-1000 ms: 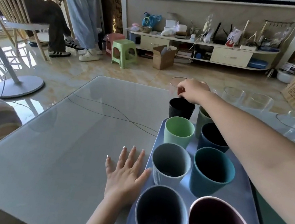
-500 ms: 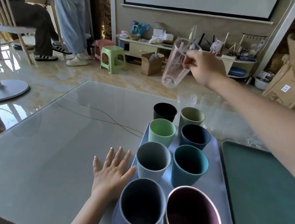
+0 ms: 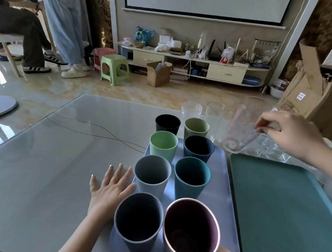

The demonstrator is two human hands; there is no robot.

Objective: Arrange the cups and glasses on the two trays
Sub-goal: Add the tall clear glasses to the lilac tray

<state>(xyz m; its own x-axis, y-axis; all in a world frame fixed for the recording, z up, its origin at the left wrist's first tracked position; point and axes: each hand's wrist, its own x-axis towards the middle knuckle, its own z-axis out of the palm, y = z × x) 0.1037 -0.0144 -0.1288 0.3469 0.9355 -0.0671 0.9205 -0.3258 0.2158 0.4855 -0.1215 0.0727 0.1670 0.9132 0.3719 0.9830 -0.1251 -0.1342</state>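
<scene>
A lavender tray (image 3: 220, 195) carries several coloured cups in two rows, with a pink mug (image 3: 190, 233) nearest me. Beside it on the right lies a teal tray (image 3: 288, 214), bare. My right hand (image 3: 289, 134) pinches the rim of a tall clear glass (image 3: 242, 131), tilted, hanging just above the teal tray's far left corner. My left hand (image 3: 111, 186) rests flat on the table, fingers spread, against the lavender tray's left edge. More clear glasses (image 3: 214, 117) stand on the table behind the trays.
The grey glass-topped table (image 3: 51, 164) stretches left. A large cardboard box (image 3: 331, 100) sits at the far right. Two people, a chair and plastic stools (image 3: 114, 67) are on the floor beyond the table's left side.
My right hand has carried the clear glass from high above the cups rightward and down, to just above the teal tray's far corner. The left hand has stayed flat.
</scene>
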